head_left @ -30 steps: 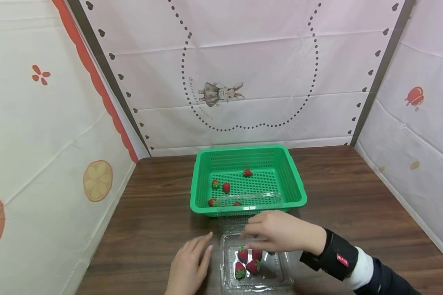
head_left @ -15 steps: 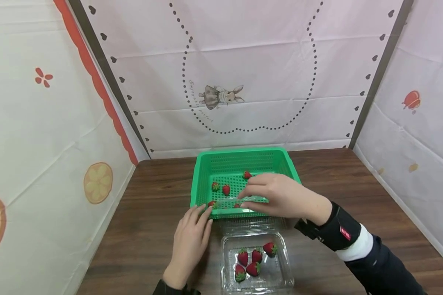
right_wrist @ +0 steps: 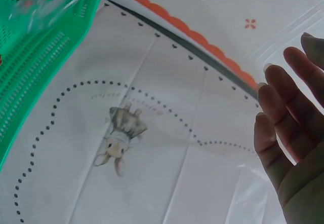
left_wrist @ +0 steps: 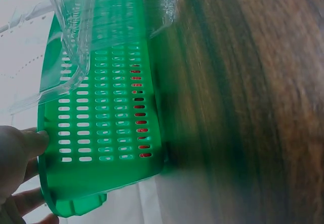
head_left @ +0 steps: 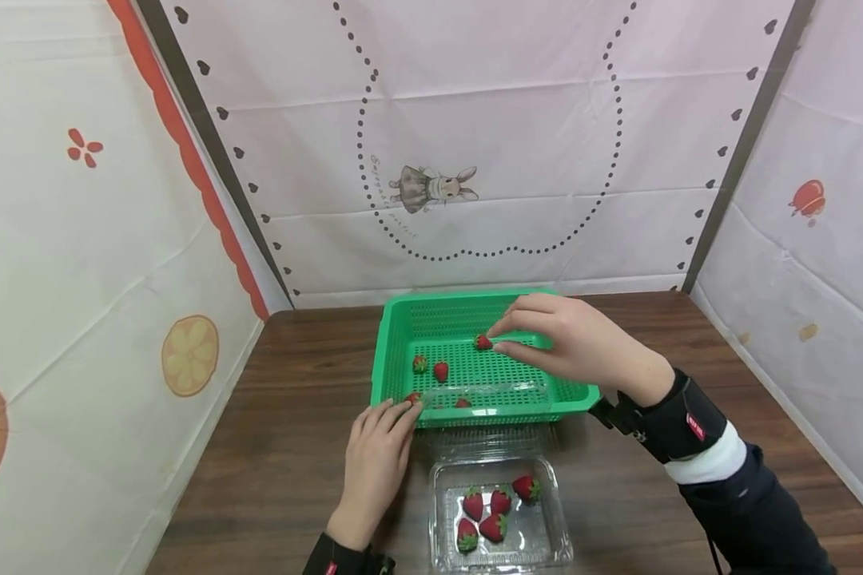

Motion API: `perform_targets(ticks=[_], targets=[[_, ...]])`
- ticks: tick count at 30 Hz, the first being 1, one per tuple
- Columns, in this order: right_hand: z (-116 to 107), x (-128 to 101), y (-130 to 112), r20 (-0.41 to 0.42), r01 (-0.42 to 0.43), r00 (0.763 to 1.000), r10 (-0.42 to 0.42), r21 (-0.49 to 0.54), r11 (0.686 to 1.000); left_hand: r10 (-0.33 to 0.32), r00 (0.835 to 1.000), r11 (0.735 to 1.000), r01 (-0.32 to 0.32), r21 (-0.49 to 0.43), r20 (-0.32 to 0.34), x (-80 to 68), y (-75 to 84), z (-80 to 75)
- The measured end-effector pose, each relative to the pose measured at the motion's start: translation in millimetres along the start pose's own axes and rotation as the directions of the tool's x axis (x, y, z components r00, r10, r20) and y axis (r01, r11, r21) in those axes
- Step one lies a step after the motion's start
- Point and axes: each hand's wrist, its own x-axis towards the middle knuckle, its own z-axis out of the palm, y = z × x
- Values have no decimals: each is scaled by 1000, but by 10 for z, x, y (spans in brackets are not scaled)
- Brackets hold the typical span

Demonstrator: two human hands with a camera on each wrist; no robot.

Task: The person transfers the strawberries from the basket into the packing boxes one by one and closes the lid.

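Observation:
In the head view my right hand (head_left: pixel 582 339) reaches into a green plastic basket (head_left: pixel 467 300). Its thumb and fingertips are spread beside a small strawberry (head_left: pixel 483 343), with no grip on it visible. The right wrist view shows those fingers (right_wrist: pixel 277 95) apart. My left hand (head_left: pixel 377 459) rests at the basket's near left corner; in the left wrist view its thumb touches the rim and other fingers lie partly behind it. Nearer stands a clear plastic clamshell box (head_left: pixel 525 533) with several strawberries (head_left: pixel 493 527) in it.
Several more strawberries (head_left: pixel 441 371) lie in the basket, some behind the clear lid (head_left: pixel 503 393), which leans over its near rim. The wooden table (head_left: pixel 295 415) is bordered by white printed cloth walls (head_left: pixel 503 144) at the back and sides.
My right hand has left a strawberry in the box's far right corner and moved up over the basket to another one. My left hand has moved forward to the basket's corner.

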Motion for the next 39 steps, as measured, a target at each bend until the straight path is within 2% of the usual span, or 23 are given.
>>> perform_targets(ticks=[11, 21, 24, 29, 39], targets=[[4, -37, 343, 32, -158, 987, 157, 28, 987, -24, 1000, 1000, 24, -4, 10, 35, 45, -68], [281, -48, 649, 103, -318, 946, 308, 93, 944, -71, 997, 997, 71, -8, 43, 18, 83, -80], [416, -55, 764, 142, -371, 924, 356, 106, 922, -75, 996, 997, 75, -4, 44, 19, 85, -90], [679, -161, 926, 224, -462, 873, 434, 94, 882, -78, 996, 997, 78, -4, 51, -12, 109, -88], [1118, -226, 1161, 381, -500, 812, 442, 62, 864, -60, 997, 998, 59, 25, 49, 9, 79, -106]])
